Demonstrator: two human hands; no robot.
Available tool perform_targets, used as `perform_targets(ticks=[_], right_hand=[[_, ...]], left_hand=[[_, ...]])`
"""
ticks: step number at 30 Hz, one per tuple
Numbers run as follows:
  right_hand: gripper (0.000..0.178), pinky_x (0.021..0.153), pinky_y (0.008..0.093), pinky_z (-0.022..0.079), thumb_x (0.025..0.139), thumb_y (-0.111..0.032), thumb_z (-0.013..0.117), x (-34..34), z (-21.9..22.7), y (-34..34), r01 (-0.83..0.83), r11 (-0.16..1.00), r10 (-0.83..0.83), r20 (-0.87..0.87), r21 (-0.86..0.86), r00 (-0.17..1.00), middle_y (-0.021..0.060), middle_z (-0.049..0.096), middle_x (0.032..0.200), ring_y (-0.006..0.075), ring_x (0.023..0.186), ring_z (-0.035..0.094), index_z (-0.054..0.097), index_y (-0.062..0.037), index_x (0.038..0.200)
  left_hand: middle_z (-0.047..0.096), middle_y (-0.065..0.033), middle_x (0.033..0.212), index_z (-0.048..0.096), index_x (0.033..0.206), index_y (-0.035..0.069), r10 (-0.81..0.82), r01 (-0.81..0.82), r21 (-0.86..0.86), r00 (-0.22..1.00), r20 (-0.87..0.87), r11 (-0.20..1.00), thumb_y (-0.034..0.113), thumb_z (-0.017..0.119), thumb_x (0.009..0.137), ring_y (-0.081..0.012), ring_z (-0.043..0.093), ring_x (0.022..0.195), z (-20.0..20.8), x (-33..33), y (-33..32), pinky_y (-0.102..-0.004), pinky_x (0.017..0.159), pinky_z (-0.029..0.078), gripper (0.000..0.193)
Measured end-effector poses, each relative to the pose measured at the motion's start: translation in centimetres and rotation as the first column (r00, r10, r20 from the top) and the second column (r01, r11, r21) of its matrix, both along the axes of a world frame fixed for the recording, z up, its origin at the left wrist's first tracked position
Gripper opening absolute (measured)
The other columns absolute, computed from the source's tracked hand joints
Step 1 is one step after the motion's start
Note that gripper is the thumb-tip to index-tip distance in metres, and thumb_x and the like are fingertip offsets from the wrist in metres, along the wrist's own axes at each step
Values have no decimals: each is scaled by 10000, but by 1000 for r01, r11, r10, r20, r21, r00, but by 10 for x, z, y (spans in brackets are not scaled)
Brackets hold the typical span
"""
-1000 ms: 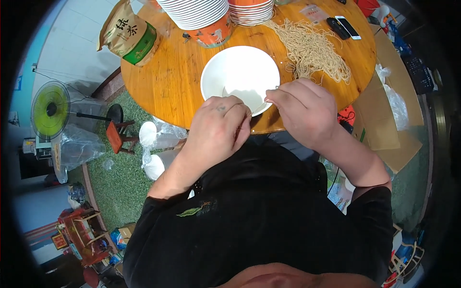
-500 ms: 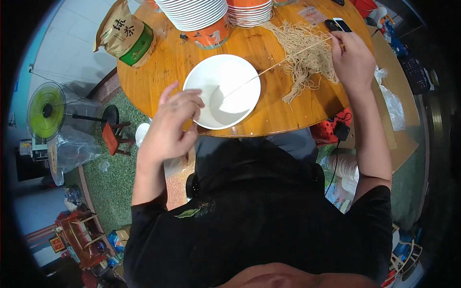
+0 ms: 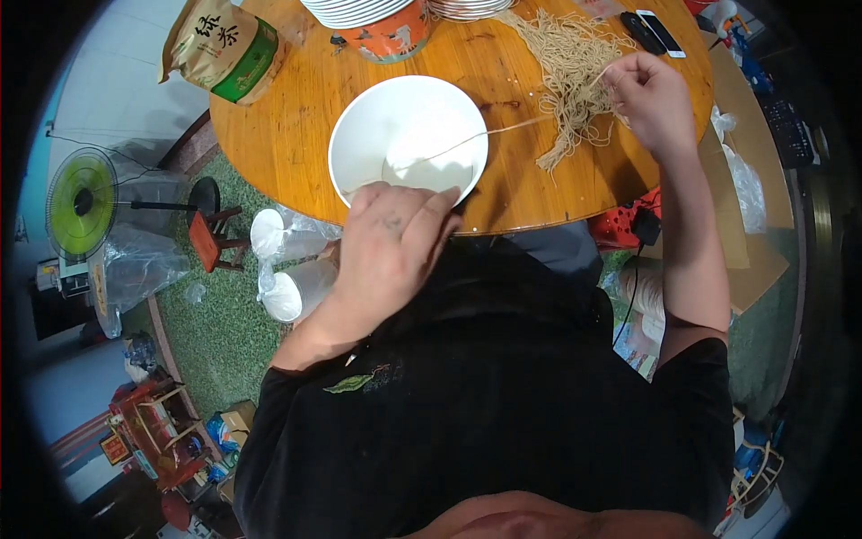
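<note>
A paper tub, white inside, sits tilted at the table's near edge with its mouth toward me. My left hand is at its near rim, fingers bent over the edge; the thumb is hidden. Up and to the right, my right hand pinches a thin beige string between thumb and fingertips. A length of string runs from inside the tub, over its right rim, toward the tangled heap of the same string beside my right hand.
Behind the tub stands a stack of orange-patterned tubs. A tan and green pouch is at the table's left. A phone and a black object lie far right. A fan and low stool stand on the floor left.
My left hand has moved right and nearer, from the tub's left side to its near rim. The string has gone from taut to slack. My right hand shifted slightly.
</note>
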State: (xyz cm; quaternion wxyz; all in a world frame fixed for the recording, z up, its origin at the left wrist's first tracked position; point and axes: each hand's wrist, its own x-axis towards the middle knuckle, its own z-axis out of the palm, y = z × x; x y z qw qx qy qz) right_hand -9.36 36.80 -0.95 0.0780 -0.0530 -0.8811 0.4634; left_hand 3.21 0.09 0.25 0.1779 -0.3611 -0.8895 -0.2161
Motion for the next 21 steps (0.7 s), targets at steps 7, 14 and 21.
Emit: perform_targets(ticks=[7, 14, 21], right_hand=[[169, 610, 197, 517, 1115, -220, 706, 29, -15, 2, 46, 533, 346, 267, -845, 899, -22, 758, 921, 49, 714, 667, 737, -60, 1159], [209, 889, 337, 581, 1108, -236, 703, 92, -71, -83, -10, -179, 557, -109, -984, 823, 44, 757, 1123, 183, 1030, 710, 760, -63, 1211], [175, 979, 362, 585, 1074, -160, 751, 81, -71, -122, -215, -66, 330, -225, -974, 917, 57, 764, 1127, 179, 1086, 726, 755, -23, 1182]], left_hand=[[759, -107, 1124, 758, 1185, 57, 132, -126, -133, 991, 34, 983, 16, 813, 817, -335, 725, 1157, 9, -13, -56, -536, 1144, 480, 375], [752, -158, 1022, 736, 1151, -22, 182, -184, 13, 979, 94, 983, 319, 942, 851, -390, 744, 1010, 29, -15, -5, -468, 889, 579, 499], [807, -216, 998, 789, 1109, -28, 231, -228, -39, 940, 251, 973, 157, 857, 903, -384, 794, 888, 20, -54, 28, -452, 799, 626, 286]])
